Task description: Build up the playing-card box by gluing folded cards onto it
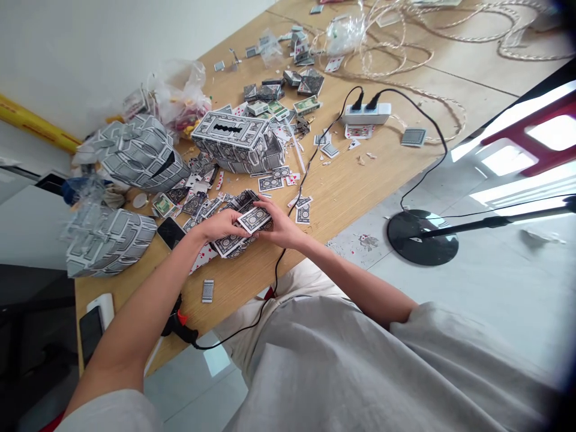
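Note:
A patterned black-and-white playing card (254, 220) is held between my two hands, just above a partly built structure of folded cards (229, 245). My left hand (221, 225) pinches the card's left end between thumb and fingers. At its right end, my right hand (279, 225) curls around the card, fingers on the far side and thumb near. Whether the right fingers also touch the structure behind is hard to make out. Loose cards (204, 207) lie about the structure. Just beyond stands a finished-looking box made of cards (229, 141) with a dark slot on top.
Two more card-built pieces stand left, one (139, 153) behind another (110, 240). A power strip (366, 113) feeds a black cable (308, 162) crossing beside my right hand. A black tool with an orange part (180, 324) hangs at the table edge. A phone (171, 233) lies nearby.

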`<state>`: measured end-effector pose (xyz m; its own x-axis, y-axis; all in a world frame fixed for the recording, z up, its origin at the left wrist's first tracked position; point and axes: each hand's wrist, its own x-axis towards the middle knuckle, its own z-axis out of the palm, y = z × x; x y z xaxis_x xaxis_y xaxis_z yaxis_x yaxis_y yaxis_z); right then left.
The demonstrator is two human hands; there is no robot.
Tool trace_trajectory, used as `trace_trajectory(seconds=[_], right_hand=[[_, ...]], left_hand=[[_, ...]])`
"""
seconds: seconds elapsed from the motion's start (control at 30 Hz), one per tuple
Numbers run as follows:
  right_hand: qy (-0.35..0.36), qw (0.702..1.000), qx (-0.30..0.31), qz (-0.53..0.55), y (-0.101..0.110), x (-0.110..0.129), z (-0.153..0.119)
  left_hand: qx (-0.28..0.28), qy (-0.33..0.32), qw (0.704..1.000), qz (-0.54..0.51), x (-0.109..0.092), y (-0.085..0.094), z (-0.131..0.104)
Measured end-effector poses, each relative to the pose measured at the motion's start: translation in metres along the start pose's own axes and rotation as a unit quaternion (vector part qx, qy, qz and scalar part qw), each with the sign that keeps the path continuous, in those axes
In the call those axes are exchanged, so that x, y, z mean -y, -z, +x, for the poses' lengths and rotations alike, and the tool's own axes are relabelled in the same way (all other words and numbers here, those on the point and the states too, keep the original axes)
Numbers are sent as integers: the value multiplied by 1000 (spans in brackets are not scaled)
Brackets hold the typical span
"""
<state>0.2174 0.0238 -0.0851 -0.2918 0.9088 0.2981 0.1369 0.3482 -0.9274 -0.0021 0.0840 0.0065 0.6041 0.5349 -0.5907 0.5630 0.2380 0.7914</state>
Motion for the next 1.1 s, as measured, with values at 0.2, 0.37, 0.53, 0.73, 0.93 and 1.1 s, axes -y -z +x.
trace_trajectory(seconds=[0.2,0.37,0.53,0.73,0.93,1.1], right_hand=[[-22,1000,4,-9,0,2,3],[-24,1000,7,-2,0,4,3],[-32,999,7,-8,1,6,3],[-36,999,11,-13,1,7,3],[-30,999,19,-10,3,5,3],[-26,999,23,-6,3,3,3]], left_hand=[[-9,-20,1000,-19,9,-1,1],[-16,-28,999,-26,9,-2,-1],[-13,-29,999,-31,9,-4,0],[-20,-37,997,-67,-2,7,-11],[-21,-19,999,-45,-15,21,-25],[-60,-95,989,-95,-18,26,-40]])
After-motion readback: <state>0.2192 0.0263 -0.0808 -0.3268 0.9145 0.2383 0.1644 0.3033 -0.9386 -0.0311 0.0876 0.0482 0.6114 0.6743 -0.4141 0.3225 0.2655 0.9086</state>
